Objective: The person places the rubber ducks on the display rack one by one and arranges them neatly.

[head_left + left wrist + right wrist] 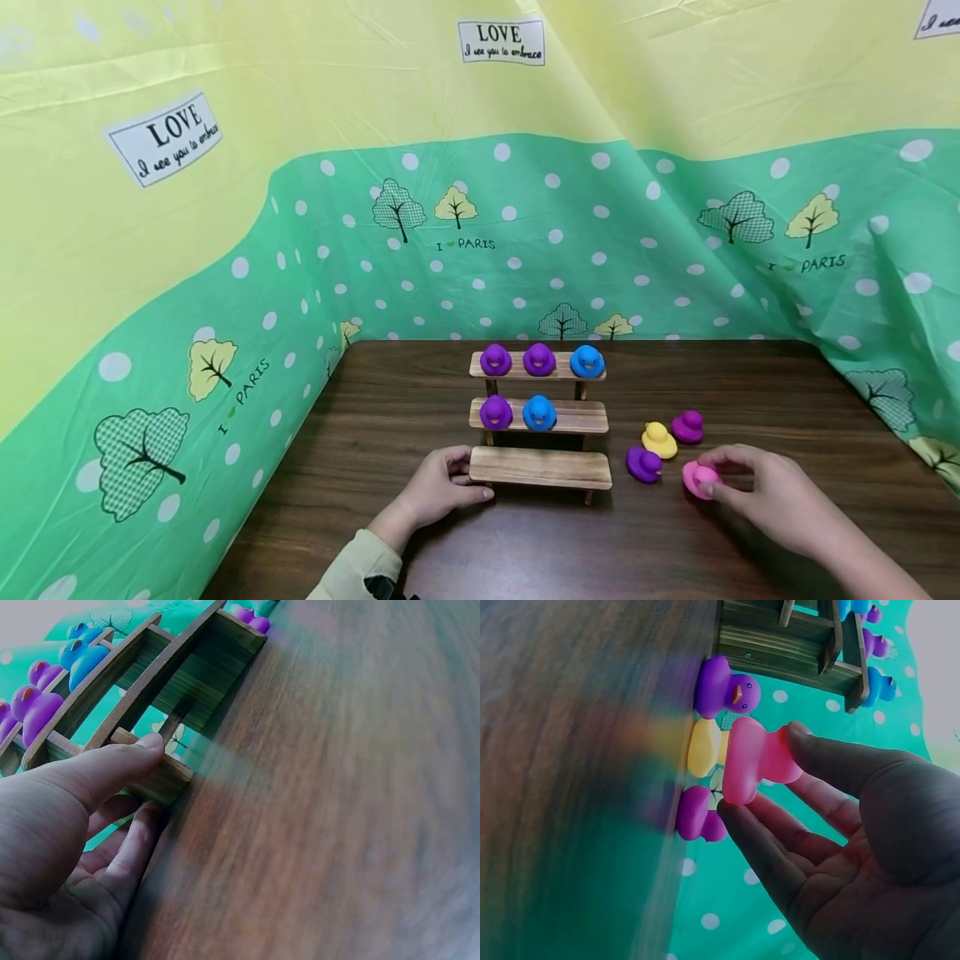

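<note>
A three-tier wooden display stand (540,467) stands on the table, its bottom tier bare. My left hand (442,489) holds it at the lower left; the left wrist view shows the thumb (124,761) on a wooden piece and fingers beneath. Between thumb and fingertips my right hand (780,496) pinches a pink rubber duck (746,761), which looks raised off the table in the right wrist view. Left of that hand are a yellow duck (659,440), a purple duck (643,464) and a magenta-purple duck (687,427).
Two purple ducks, one at the left end (495,360), and a blue duck (587,362) sit on the top tier. A purple duck (496,412) and a blue duck (539,413) occupy the middle tier. A patterned green and yellow cloth (517,275) encloses the dark wooden table (405,392).
</note>
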Demonstrator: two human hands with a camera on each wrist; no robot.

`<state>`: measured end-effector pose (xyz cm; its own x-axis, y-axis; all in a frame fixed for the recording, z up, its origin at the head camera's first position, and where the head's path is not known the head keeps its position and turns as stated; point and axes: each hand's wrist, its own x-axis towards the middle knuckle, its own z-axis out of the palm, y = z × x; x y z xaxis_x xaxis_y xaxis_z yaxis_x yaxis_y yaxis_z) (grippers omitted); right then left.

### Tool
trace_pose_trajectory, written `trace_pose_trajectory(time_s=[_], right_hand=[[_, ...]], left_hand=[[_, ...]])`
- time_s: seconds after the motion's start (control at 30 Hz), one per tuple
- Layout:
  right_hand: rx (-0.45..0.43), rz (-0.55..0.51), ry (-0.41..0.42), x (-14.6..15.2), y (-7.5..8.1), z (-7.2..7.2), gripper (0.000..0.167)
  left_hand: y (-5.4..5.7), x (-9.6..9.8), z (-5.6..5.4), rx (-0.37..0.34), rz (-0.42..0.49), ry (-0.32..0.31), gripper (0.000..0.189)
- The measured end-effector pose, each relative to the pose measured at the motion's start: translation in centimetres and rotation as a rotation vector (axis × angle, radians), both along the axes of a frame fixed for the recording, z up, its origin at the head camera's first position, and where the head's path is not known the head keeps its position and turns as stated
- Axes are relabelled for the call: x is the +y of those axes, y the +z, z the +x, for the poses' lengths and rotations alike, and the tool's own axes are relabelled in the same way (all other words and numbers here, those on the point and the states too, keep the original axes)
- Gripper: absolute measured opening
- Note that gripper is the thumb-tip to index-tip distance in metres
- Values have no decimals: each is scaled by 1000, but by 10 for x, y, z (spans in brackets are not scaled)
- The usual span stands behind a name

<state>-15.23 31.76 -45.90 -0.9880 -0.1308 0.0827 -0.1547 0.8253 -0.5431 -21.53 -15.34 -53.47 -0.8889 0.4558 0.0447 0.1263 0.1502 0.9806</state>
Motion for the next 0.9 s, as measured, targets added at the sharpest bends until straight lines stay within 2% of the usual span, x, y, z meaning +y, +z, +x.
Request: trace_pose_trajectory(time_s=[0.2,0.57,0.9], right_hand=[[68,-21,23,-5,2,1,25],[108,-69,30,-18,12,-1,31],[161,-97,28,-28,19,-3,28]], left_hand=[[0,0,0,-5,-1,5,46],[-1,0,0,-7,-5,7,46],[0,0,0,2,3,1,45]])
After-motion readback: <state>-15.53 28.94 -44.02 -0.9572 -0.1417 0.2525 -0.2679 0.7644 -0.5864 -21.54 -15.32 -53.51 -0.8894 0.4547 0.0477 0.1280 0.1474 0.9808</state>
